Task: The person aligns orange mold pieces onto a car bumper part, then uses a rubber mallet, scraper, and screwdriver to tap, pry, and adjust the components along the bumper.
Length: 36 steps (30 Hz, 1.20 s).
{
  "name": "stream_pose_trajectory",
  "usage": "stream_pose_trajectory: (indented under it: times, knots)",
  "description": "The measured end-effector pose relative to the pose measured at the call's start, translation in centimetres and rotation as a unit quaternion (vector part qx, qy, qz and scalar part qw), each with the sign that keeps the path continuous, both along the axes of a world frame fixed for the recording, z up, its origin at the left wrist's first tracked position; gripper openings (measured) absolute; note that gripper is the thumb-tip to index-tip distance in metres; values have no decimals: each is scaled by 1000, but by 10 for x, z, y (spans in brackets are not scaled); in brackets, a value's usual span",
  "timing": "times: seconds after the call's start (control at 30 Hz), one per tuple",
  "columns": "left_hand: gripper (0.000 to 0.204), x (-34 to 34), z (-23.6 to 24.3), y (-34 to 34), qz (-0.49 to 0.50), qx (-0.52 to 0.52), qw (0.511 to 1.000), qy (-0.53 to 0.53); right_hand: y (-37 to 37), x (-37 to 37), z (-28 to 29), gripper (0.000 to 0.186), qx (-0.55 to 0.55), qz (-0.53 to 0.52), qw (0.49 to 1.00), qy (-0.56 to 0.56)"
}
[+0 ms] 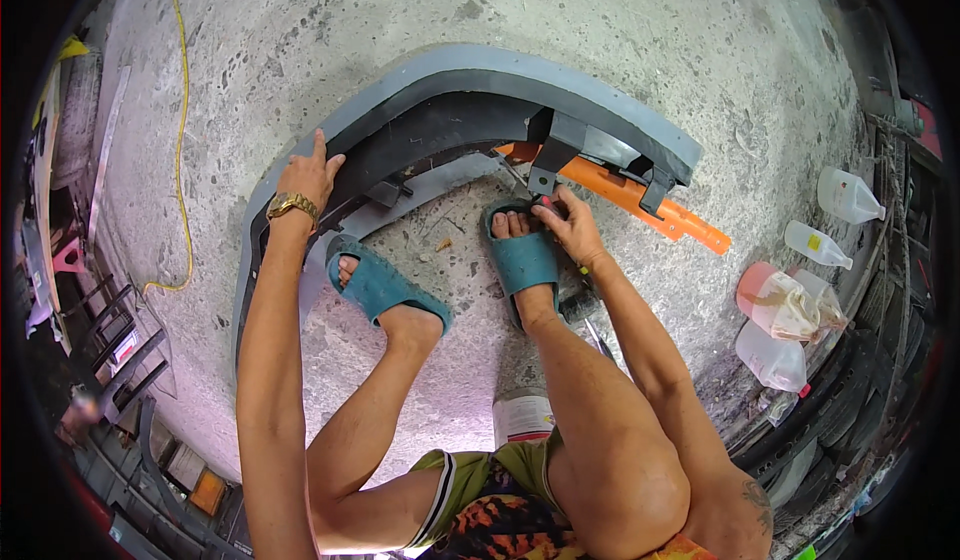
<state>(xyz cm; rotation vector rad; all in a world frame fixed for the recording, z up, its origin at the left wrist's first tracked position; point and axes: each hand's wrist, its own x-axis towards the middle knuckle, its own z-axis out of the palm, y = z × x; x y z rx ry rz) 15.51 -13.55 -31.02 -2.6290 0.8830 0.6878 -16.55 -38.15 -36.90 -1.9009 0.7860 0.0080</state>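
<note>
A curved bumper, grey outside and black inside, lies on the concrete floor in front of my feet. My left hand, with a gold watch on its wrist, rests on the bumper's left part, fingers stretched out. Beside my right foot, my right hand is closed around what looks like a screwdriver with a red and black handle. Its slim metal shaft points toward a black bracket on the bumper's inner side; where the tip touches I cannot tell. An orange perforated bar lies partly under the bumper's right end.
Plastic jugs and bottles stand or lie at the right, by stacked dark parts. A yellow cord runs along the left floor. Black metal racks are at lower left. A white and red bucket stands between my legs.
</note>
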Motion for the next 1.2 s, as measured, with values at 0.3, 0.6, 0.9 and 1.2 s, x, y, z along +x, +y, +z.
stream_pose_trajectory:
  times: [0.3, 0.6, 0.9, 1.2]
  knots:
    - [63, 0, -2, -1, -3, 2, 1000, 5, -17, 2, -3, 30, 257, -23, 964, 61]
    - [63, 1, 1, -1, 5, 19, 1000, 13, -8, 6, 6, 29, -18, 31, 999, 30]
    - [64, 7, -5, 5, 1, 19, 1000, 19, -6, 4, 13, 34, 16, 6, 1000, 24]
    - [65, 10, -3, 5, 4, 19, 1000, 20, -7, -21, 31, 29, -3, 31, 997, 67]
